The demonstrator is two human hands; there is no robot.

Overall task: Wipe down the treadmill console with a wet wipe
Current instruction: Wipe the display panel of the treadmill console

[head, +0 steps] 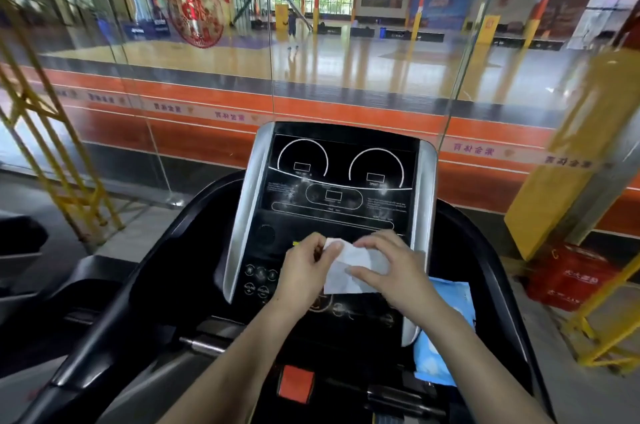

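The treadmill console (337, 178) is a black panel with white dial outlines and silver side rails, straight ahead of me. A white wet wipe (349, 271) is held just above its lower button area. My left hand (304, 273) pinches the wipe's left top corner. My right hand (391, 271) holds its right side with thumb and fingers curled round it. The wipe hangs partly unfolded between both hands. A blue wet wipe pack (440, 333) lies on the console's right shelf, partly behind my right forearm.
Black handrails (114, 313) curve down on both sides. A red safety button (297, 384) sits at the console's base. A glass wall (207, 77) stands behind the console. A yellow frame (52, 146) is at left, a red crate (568, 278) and yellow pillar (568, 160) at right.
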